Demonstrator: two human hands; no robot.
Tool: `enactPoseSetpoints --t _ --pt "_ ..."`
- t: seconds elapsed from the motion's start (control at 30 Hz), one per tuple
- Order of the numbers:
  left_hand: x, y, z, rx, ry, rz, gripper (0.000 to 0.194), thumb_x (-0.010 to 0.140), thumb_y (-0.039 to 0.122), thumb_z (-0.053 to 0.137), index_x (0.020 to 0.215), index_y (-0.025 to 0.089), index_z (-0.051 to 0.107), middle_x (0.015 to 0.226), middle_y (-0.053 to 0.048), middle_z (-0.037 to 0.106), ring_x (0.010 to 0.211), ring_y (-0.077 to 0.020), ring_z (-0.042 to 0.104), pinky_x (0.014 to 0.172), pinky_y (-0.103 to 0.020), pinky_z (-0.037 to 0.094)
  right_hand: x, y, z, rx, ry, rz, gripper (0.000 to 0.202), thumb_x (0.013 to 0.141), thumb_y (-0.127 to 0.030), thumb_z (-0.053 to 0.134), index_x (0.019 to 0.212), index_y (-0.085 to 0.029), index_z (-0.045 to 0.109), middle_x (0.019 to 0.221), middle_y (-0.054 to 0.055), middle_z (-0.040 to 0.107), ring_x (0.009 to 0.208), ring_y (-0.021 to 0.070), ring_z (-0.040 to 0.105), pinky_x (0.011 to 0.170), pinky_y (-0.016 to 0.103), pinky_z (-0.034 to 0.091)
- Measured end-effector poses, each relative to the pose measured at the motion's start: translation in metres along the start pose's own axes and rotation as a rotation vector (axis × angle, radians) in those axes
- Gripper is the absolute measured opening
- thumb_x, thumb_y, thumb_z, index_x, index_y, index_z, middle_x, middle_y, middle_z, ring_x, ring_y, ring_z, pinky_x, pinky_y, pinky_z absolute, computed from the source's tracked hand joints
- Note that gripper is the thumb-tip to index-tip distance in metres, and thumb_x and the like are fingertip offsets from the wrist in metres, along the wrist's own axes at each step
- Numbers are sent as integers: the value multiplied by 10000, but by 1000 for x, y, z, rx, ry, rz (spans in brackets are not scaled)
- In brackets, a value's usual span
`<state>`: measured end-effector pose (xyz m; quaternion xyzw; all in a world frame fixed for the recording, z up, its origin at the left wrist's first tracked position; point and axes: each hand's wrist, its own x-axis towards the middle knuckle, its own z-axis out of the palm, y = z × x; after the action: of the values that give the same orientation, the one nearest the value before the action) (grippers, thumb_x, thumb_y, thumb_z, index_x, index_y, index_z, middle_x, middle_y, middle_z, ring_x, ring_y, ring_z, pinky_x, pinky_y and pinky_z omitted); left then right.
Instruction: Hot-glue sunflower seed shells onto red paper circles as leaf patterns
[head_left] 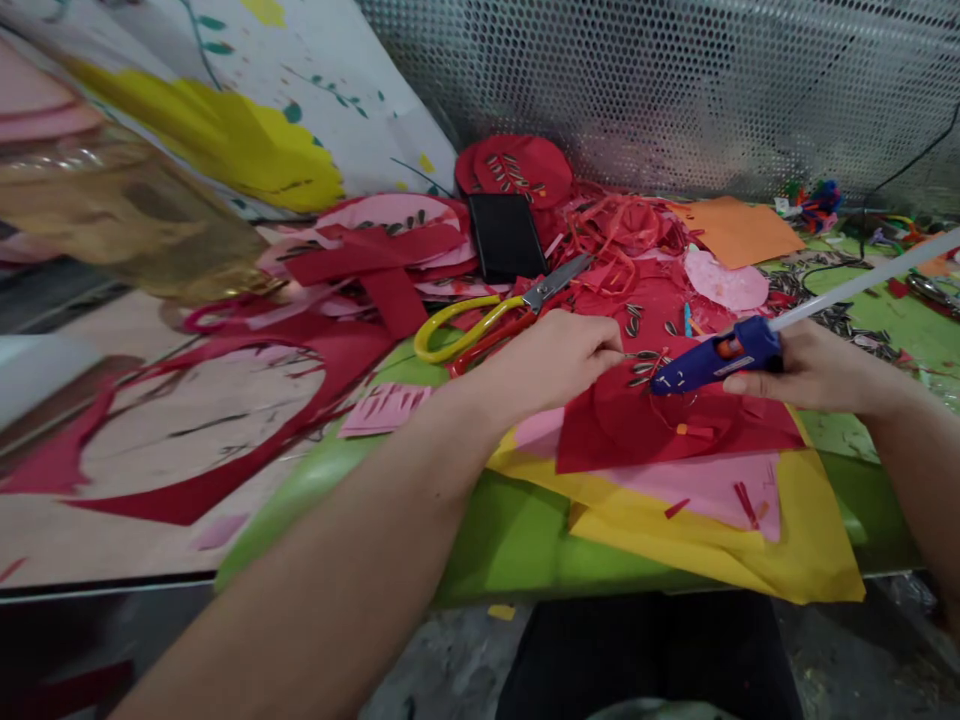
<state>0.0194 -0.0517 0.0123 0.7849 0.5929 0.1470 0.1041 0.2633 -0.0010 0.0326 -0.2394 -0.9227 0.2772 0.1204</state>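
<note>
— Perforated metal panel at twelve o'clock, green surface below. Where's the blue glue gun?

— Over the red disc, its body wrapped in the person's right hand. Its white glue stick juts between two and three o'clock; the nozzle points between eight and nine.

— And the left hand?

— Its fingertips are drawn together beside the striped seeds; whether they pinch one is too small to make out.

— Which hand is nearer those seeds?

— The left, by its fingertips. The nozzle lies just off them, between four and five o'clock.
</note>
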Motion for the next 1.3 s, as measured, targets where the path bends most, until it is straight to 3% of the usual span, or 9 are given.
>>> enactPoseSetpoints --t 0.23,0.33,0.53,0.83,0.93,1.07,1.2,1.3 --pt "-5 5 -1 42 -4 59 188 811 202 464 761 183 644 707 0 680 633 -135 593 607 -228 379 0 -1 -1 -99 110 11 378 815 -502 520 817 -150 659 612 2 529 524 105 414 521 248 353" --pt "-6 6 -1 36 11 95 176 810 214 473 747 191 636 680 9 668 617 -131 584 593 -227 370 1 -2 -1 -136 102 20 392 810 -518 518 825 -155 667 572 -7 507 488 101 392 512 253 352" --pt "-6 7 -1 17 11 96 170 817 200 479 744 184 632 665 18 659 596 -120 568 578 -223 349 -1 -2 -2 -133 132 83 464 791 -565 505 692 -133 646 562 23 536 510 128 474 505 267 370" --pt "-6 7 -1 -37 24 65 160 817 224 499 745 176 634 673 24 661 618 -119 583 611 -221 374 -6 13 1 56 213 125 393 728 -542 606 845 -171 662 616 -6 560 551 129 491 502 262 417" --pt "-4 1 3 -179 113 35 138 794 200 504 743 169 629 719 9 672 659 -125 600 623 -223 404 -3 16 1 170 344 156 418 681 -548 648 856 -168 651 636 -3 579 559 127 501 519 273 441" --pt "-2 -2 8 -465 244 42 120 775 253 534 748 165 612 845 -32 684 763 -149 623 679 -247 457 11 31 -2 291 677 240 413 639 -575 665 744 -180 608 594 0 582 469 108 476 439 263 412" --pt "-3 6 12 -703 159 31 168 775 308 542 692 166 576 765 -40 663 642 -139 620 616 -255 484 28 47 -11 414 848 290 345 683 -524 640 753 -191 580 659 9 619 438 89 482 429 255 431" --pt "-4 14 14 -804 113 46 152 763 306 560 678 181 570 635 -27 632 821 -199 654 682 -275 504 41 47 -15 435 904 263 319 687 -493 634 793 -199 569 687 0 608 550 106 546 498 248 462"
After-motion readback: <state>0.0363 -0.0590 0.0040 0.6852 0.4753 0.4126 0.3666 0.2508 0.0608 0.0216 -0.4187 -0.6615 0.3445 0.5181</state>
